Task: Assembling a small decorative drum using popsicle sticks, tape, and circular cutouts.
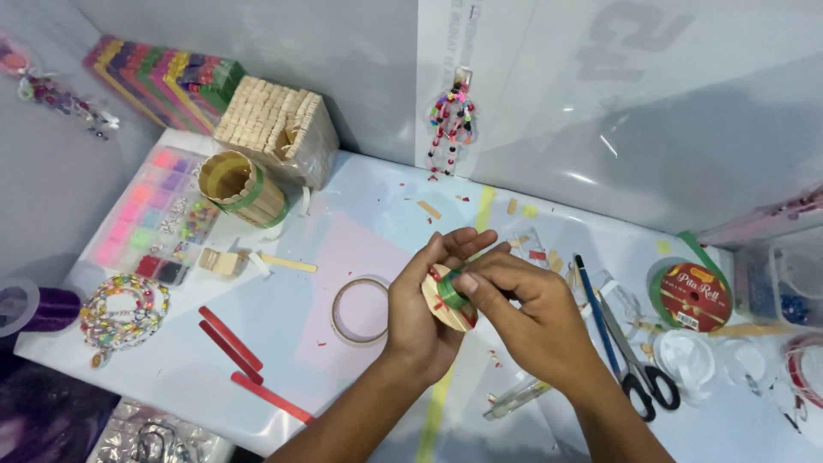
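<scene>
Near the middle of the table, the left hand (417,317) grips a small round craft-stick piece (444,300), fingers curled tight on its far rim. The right hand (525,315) pinches green ribbon (452,291) against it, apparently mid-wrap. Keeping the band taut calls for a steady pinch. A tape ring (360,310) lies just left.

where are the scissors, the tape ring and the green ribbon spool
scissors (636,358), head view, on the blades just above the black handles
tape ring (336,302), head view, on its left rim
green ribbon spool (691,297), head view, on its red label face
</scene>
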